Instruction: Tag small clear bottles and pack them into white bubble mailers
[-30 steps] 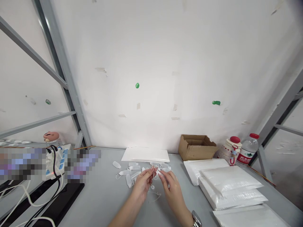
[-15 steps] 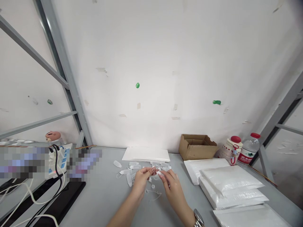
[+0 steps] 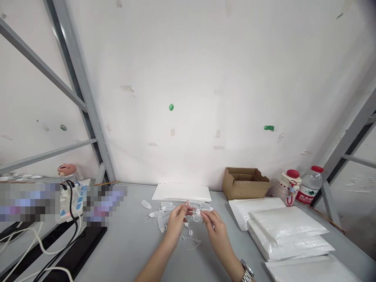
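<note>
Both my hands meet over the grey table (image 3: 126, 246), near its middle. My left hand (image 3: 176, 221) and my right hand (image 3: 216, 231) each pinch a small white plastic piece with a thin loop (image 3: 196, 214) held between their fingertips. Its loop hangs down toward more such white tags (image 3: 160, 219) scattered on the table just beyond and left of my fingers. A loose white loop (image 3: 190, 244) lies under my hands. A metal watch (image 3: 246, 272) is on my right wrist.
A flat white sheet stack (image 3: 182, 192) lies by the wall. A torn cardboard box (image 3: 245, 183), a red-capped jar (image 3: 286, 187) and a water bottle (image 3: 308, 190) stand at the right rear. White padded bags (image 3: 288, 231) pile at right. A power strip with cables (image 3: 72, 199) sits left.
My hands have lifted slightly and drawn a little apart, with the small white piece raised between the fingertips. The view has shifted a little.
</note>
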Demonstrator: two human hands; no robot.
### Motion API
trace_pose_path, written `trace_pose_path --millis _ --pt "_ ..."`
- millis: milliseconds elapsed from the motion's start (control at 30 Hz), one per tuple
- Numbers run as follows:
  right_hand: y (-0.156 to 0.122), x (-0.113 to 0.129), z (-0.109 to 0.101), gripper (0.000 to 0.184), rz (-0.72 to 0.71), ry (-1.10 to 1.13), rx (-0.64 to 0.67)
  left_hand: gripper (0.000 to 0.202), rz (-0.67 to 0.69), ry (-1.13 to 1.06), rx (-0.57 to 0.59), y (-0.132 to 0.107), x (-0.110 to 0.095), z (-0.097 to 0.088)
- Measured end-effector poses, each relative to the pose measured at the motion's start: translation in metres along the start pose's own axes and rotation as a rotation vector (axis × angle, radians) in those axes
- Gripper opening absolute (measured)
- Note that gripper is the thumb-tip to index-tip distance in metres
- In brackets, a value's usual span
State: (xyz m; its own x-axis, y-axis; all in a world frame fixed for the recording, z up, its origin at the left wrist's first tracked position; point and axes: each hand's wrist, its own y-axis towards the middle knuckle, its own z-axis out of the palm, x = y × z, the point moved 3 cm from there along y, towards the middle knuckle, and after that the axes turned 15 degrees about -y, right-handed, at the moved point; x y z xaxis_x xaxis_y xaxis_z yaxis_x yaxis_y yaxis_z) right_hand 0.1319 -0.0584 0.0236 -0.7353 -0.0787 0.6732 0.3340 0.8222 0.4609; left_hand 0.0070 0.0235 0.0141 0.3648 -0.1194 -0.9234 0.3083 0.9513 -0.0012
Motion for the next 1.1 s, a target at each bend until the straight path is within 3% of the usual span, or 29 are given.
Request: trace_pose_path --millis 233,467,700,767,900,1000,1100 --pt "-0.001 -0.001 0.003 0.030 -0.011 0.003 0.004 0.024 0.137 0.113 0.116 0.000 -0.003 0.002" --pt "0.000 -0.005 0.006 0.031 0.008 -0.018 0.073 0.023 0.141 0.164 0.072 -0.001 0.008 0.003" --pt "0.003 -0.012 0.011 0.020 -0.048 -0.025 0.347 0.021 0.139 0.244 0.104 -0.002 0.001 0.004" --pt "0.012 -0.024 0.004 0.023 -0.039 -0.036 0.281 0.025 0.132 0.229 0.107 -0.002 0.001 0.004" --pt "0.033 -0.063 -0.022 0.046 0.112 -0.128 -0.107 0.034 0.101 0.126 0.092 0.002 0.002 0.002" --pt "0.039 -0.086 -0.027 0.051 0.223 -0.111 -0.151 0.035 0.073 0.108 0.058 0.005 0.001 -0.001" --pt "0.037 -0.096 -0.020 0.042 0.255 -0.098 -0.146 0.035 0.071 0.098 0.027 0.006 -0.002 -0.004"
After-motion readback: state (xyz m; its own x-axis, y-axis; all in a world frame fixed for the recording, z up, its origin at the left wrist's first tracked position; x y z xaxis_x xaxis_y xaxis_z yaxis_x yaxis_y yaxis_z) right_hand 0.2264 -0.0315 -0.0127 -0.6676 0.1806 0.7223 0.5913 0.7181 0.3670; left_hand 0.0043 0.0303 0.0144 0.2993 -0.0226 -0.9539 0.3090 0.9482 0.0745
